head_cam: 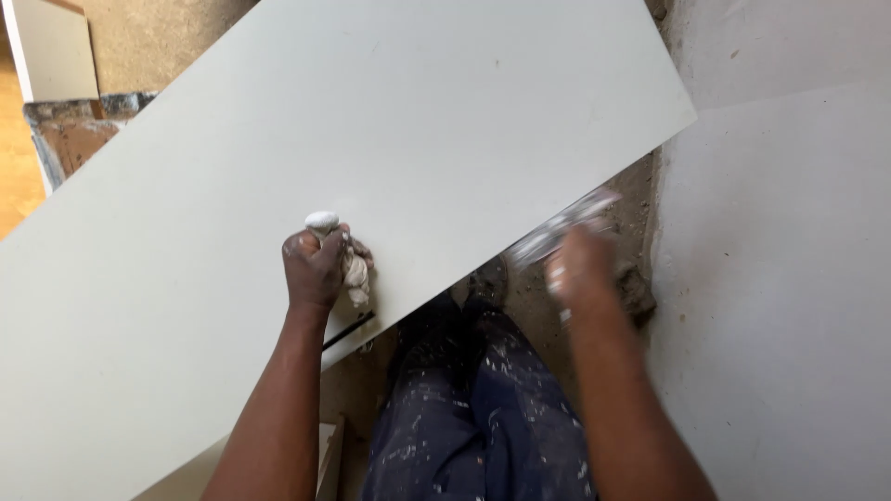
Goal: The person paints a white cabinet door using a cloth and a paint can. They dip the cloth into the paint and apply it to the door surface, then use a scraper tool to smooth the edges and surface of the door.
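Note:
A large pale grey-white board (399, 121) lies slanted across the view, its long edge running from lower left to upper right. My left hand (314, 269) rests on the board near its lower edge, fingers closed around a crumpled white rag (354, 271). My right hand (580, 267) is blurred, just off the board's edge over the dusty floor. It grips a flat, paint-flecked tool (557, 234) that reaches toward the board edge; its exact kind is too blurred to tell.
My paint-spattered dark blue trousers (473, 408) and a shoe (487, 278) show below the board. A white wall or panel (789, 278) fills the right side. Rough brown floor (640, 204) lies between. Another white panel (51, 46) and a wood floor sit at top left.

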